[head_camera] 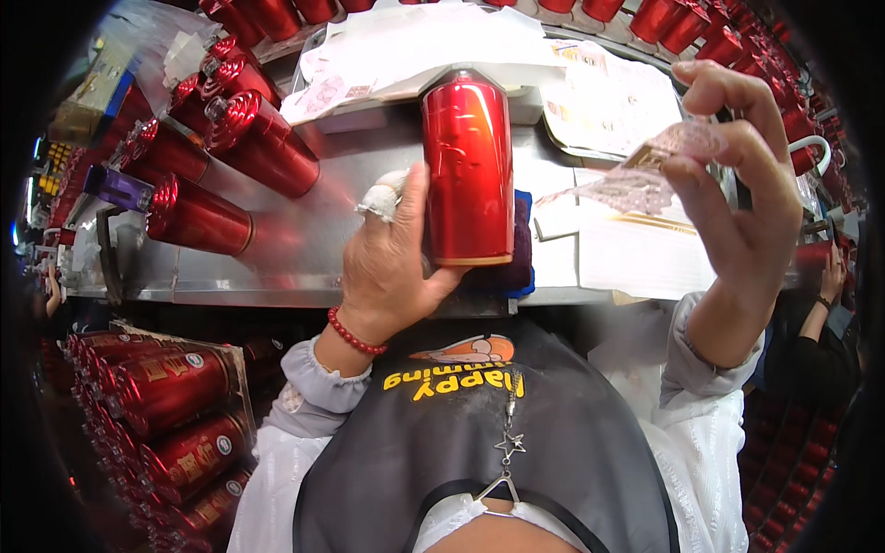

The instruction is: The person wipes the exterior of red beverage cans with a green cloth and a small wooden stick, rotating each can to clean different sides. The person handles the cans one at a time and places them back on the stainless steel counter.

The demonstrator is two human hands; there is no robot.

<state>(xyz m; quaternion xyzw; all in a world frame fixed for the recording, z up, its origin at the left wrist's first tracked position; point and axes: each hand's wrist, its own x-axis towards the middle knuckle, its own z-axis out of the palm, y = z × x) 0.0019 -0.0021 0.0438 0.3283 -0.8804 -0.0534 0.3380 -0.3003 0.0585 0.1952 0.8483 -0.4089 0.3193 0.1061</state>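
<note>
A glossy red bottle with raised relief on its side and a gold base rim is in front of me, neck pointing away. My left hand holds it at its left side and base, the thumb by the bottom edge. White covers wrap fingertips of that hand, and a red bead bracelet circles the wrist. Raised at the right, my right hand pinches a thin, see-through printed film between thumb and fingers. The film hangs toward the bottle, apart from it.
More red bottles stand at the left of the metal table; one has a purple piece at its neck. Printed sheets and a tray lie behind. A dark folded cloth sits beside the bottle. Crated bottles are below left.
</note>
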